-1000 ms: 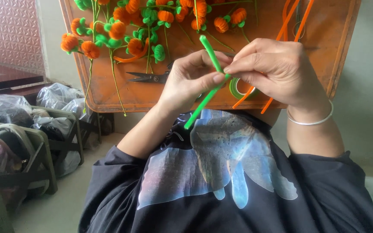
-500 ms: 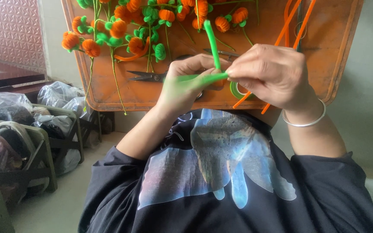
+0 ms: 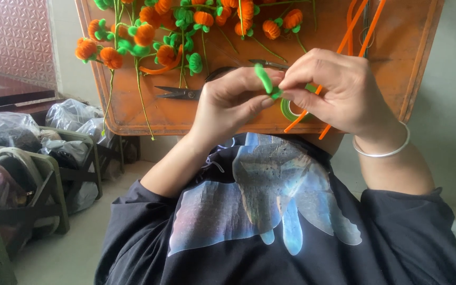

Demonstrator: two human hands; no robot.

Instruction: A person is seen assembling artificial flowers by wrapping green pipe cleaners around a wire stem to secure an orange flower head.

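My left hand (image 3: pixel 231 100) and my right hand (image 3: pixel 338 91) meet over the near edge of an orange tray (image 3: pixel 420 63). Both pinch a green pipe cleaner (image 3: pixel 264 79), which is bent into a short loop between the fingertips. A silver bangle rings my right wrist. A roll of green tape (image 3: pixel 290 110) lies on the tray just under my right fingers, partly hidden.
Several orange pom-pom flowers with green leaves and stems (image 3: pixel 143 34) lie across the tray's far side. Black scissors (image 3: pixel 183 93) rest left of my hands, and orange pipe cleaners (image 3: pixel 354 31) lie at right. Crates with plastic bags (image 3: pixel 32 137) stand on the floor at left.
The long straight green pipe cleaner has been folded and rolled down into a short loop between my fingertips. Both hands stayed close together over the tray.
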